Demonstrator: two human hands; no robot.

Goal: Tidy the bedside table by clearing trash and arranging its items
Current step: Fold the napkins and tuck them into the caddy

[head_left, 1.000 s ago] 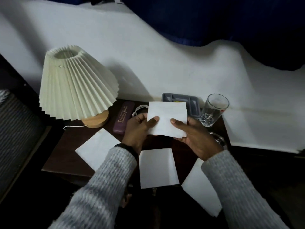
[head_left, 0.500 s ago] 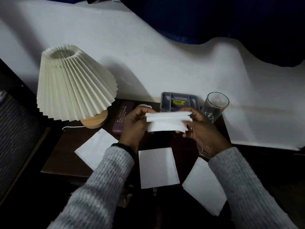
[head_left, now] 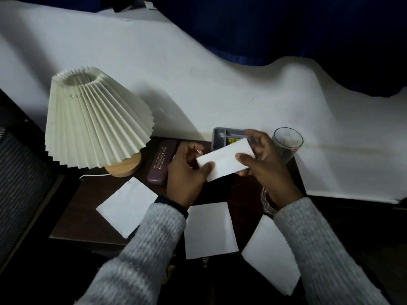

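Note:
Both hands hold one folded white paper (head_left: 224,160) above the dark bedside table (head_left: 88,194). My left hand (head_left: 187,175) pinches its lower left corner. My right hand (head_left: 264,164) grips its right end with thumb on top. Three more white papers lie flat on the table: one at the left (head_left: 127,205), one in the middle (head_left: 209,230), one at the right (head_left: 271,254) overhanging the front edge.
A pleated cream lamp (head_left: 92,122) on a wooden base stands at the back left. A purple glasses case (head_left: 161,165) lies beside it. A grey tray (head_left: 222,135) and a clear glass (head_left: 286,144) stand at the back right, against a white bed sheet (head_left: 330,139).
The paper was a flat open square held upright a second ago. It has been folded in half into a narrower strip, now tilted with its right end higher.

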